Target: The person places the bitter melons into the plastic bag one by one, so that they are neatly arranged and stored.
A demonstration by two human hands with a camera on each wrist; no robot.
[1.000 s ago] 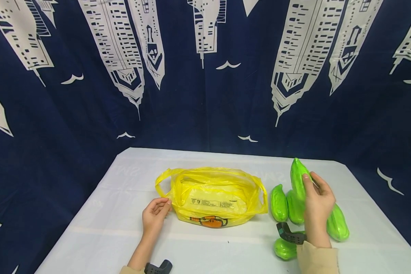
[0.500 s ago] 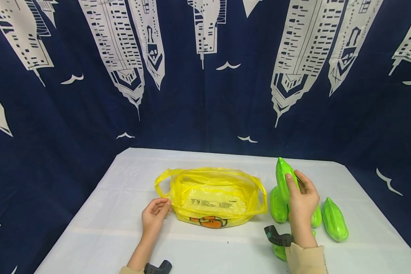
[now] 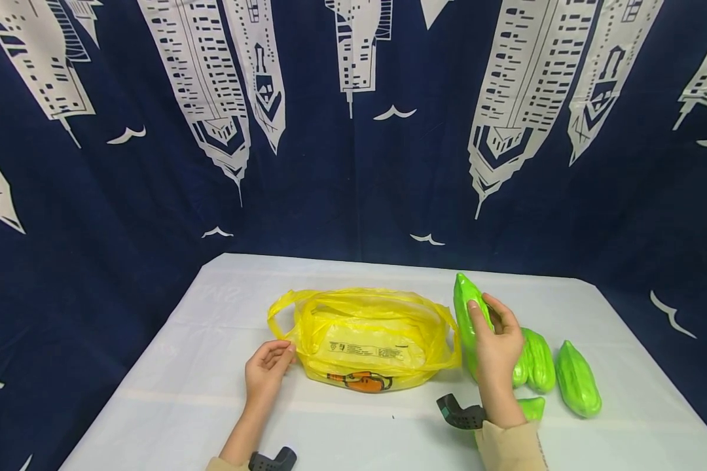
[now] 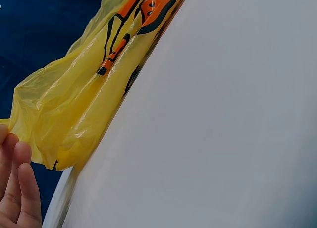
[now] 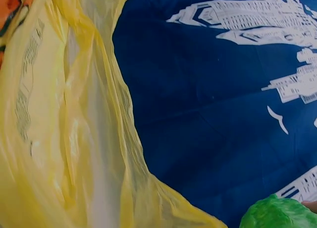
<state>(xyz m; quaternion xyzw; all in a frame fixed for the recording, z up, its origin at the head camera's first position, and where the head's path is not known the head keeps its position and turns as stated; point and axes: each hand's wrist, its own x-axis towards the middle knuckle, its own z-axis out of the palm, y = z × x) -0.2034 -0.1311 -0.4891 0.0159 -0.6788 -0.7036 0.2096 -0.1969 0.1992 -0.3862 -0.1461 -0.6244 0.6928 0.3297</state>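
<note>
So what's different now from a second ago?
The right hand has moved left, carrying the green vegetable it was already holding toward the yellow bag. Nothing was newly picked up or let go. The left hand stays at the bag's left edge, and the bag and the rightmost vegetable on the table are where they were.

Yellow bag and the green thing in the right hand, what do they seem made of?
Bag: probably thin plastic film, glossy, as it's creased and partly see-through. Green thing: glossy, ribbed; perhaps plastic or foam, given its even, bright colour, though possibly real produce.
</note>
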